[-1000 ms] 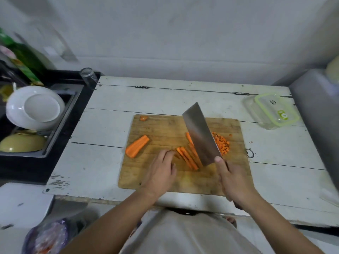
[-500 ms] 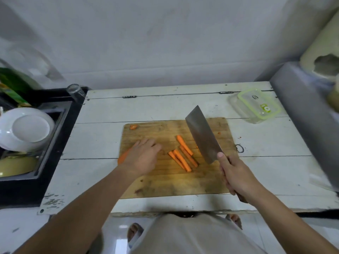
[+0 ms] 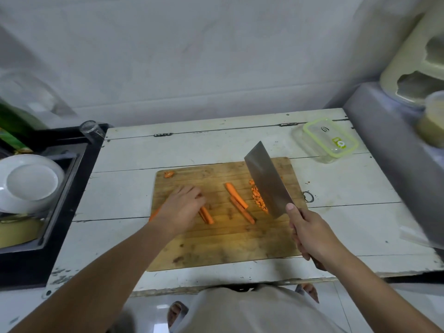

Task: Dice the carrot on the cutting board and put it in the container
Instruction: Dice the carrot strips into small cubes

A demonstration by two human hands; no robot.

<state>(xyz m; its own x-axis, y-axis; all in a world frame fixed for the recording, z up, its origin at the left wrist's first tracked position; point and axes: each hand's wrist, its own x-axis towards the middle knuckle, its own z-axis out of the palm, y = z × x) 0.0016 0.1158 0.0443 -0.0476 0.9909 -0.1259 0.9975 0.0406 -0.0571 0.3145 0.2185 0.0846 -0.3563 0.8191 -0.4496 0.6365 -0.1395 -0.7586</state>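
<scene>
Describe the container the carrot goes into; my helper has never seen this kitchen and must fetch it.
Start at the white wooden table and find the wooden cutting board in its middle. Look past the board's far right corner, towards the wall: the container sits there. It is the only clear box, with a lime-green rimmed lid.

— Surface? — White plank table (image 3: 144, 195), paint chipped along the front edge.
— Lying on it? — Cutting board (image 3: 216, 246) mid-front; lidded container (image 3: 328, 140) at the back right corner.
</scene>
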